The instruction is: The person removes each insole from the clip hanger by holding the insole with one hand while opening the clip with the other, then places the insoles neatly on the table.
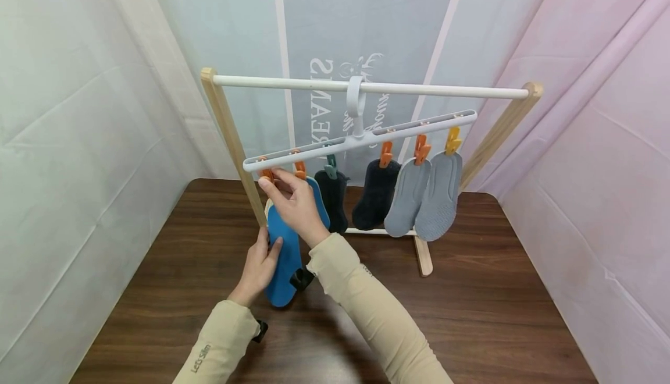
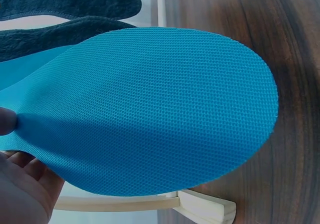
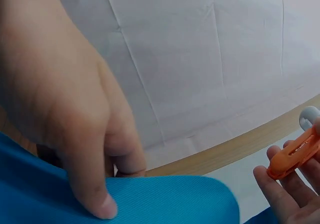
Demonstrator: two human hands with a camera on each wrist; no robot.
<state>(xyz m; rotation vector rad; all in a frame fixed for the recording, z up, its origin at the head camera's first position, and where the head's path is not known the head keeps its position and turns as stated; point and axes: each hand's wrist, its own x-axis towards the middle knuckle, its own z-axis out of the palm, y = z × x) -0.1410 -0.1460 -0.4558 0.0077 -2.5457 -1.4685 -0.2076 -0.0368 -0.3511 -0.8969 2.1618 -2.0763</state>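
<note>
My left hand (image 1: 257, 266) pinches a blue insole (image 1: 283, 282), thumb on its face and fingers behind. In the left wrist view the insole's woven blue surface (image 2: 175, 109) fills the middle. My right hand (image 1: 300, 206) holds an orange clip (image 3: 295, 156) at the left end of a white hanger (image 1: 314, 152). In the right wrist view the insole's upper edge (image 3: 185, 189) lies apart from that clip. Behind the right hand, another blue insole (image 1: 320, 203) hangs under the second orange clip (image 1: 300, 169).
Two dark insoles (image 1: 376, 195) and two grey insoles (image 1: 438, 198) hang from clips farther right. The hanger hooks over the white rod (image 1: 445, 89) of a wooden stand (image 1: 498, 131) on a brown table (image 1: 471, 314). Curtains surround the table's back and sides.
</note>
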